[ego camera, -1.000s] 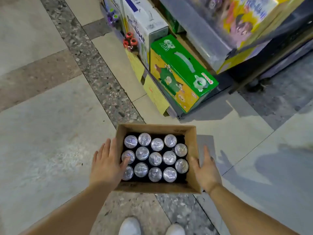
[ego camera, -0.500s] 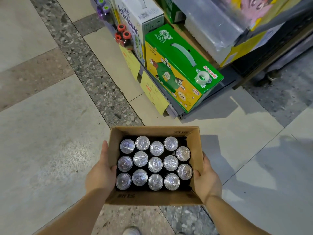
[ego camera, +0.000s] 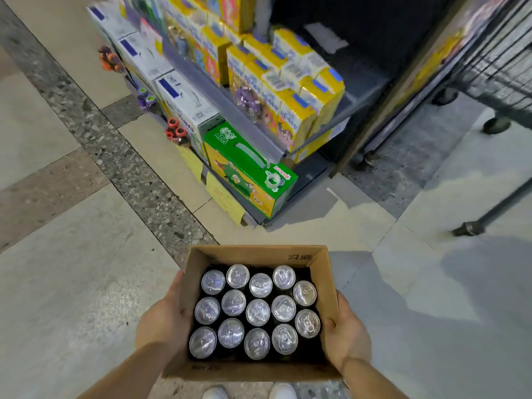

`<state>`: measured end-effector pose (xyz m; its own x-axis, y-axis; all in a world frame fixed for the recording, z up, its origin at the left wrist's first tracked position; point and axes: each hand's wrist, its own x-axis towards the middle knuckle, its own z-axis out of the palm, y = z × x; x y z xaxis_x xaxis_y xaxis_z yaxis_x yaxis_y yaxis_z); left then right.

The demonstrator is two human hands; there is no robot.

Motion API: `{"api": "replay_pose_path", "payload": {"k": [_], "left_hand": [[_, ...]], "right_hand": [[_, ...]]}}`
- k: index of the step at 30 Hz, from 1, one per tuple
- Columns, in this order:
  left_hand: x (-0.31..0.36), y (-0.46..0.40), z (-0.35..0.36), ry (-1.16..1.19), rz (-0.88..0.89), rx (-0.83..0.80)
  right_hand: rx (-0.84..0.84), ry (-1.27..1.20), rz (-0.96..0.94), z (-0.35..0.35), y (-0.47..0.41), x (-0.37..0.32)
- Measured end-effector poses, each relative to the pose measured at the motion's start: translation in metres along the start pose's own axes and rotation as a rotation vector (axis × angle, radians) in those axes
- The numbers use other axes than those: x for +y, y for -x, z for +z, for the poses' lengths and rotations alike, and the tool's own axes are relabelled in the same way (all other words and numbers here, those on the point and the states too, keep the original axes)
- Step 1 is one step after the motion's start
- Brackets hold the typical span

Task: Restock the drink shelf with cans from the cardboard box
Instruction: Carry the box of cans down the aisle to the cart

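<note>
The open-topped brown cardboard box (ego camera: 253, 256) is carried between both hands, off the pale tiled floor (ego camera: 72, 283), with its top facing the head camera. The left hand (ego camera: 164, 321) grasps the box's left wall, palm flat against the outside and the thumb hooked over the rim; the fingers under or behind the wall are hidden. The right hand (ego camera: 347, 331) grasps the opposite wall the same way, its thumb curled over the edge just beside the nearest can. Between the two hands, inside the box, stand the silver-topped dark-bodied drink cans (ego camera: 257, 311), upright and packed close in three rough rows, thirteen lids showing, touching or nearly touching one another. Beyond the fingertips, well ahead of the box, stands the grey metal shelf unit (ego camera: 247, 131). Its lowest level holds a green and yellow carton with a carry handle (ego camera: 250, 168), ahead of the left hand, with white and blue cartons (ego camera: 187, 102) farther along on that side. The level above carries yellow drink cartons with blue tops (ego camera: 290, 90), somewhat blurred. Yellow paper price tags (ego camera: 224, 198) hang from the bottom shelf edge. Below the wrists, the tips of two white shoes (ego camera: 247, 393) show on the floor.
</note>
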<state>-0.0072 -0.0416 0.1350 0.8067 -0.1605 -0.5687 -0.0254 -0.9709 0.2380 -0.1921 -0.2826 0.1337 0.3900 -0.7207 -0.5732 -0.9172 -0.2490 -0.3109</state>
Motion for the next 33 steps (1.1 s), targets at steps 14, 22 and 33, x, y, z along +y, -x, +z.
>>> {"api": "replay_pose_path", "payload": {"k": [14,22,33], "left_hand": [[0.235,0.224,-0.192,-0.218,0.592,0.073],[0.402,0.322,-0.201,-0.297,0.891,0.125],[0.622,0.444,-0.102,-0.24,1.033,0.011]], "right_hand": [[0.27,-0.395,0.083,-0.322,0.24,0.06],[0.448,-0.486,0.172,-0.444,0.255,0.157],[0.527,-0.461,0.294,-0.619,0.21,0.349]]}}
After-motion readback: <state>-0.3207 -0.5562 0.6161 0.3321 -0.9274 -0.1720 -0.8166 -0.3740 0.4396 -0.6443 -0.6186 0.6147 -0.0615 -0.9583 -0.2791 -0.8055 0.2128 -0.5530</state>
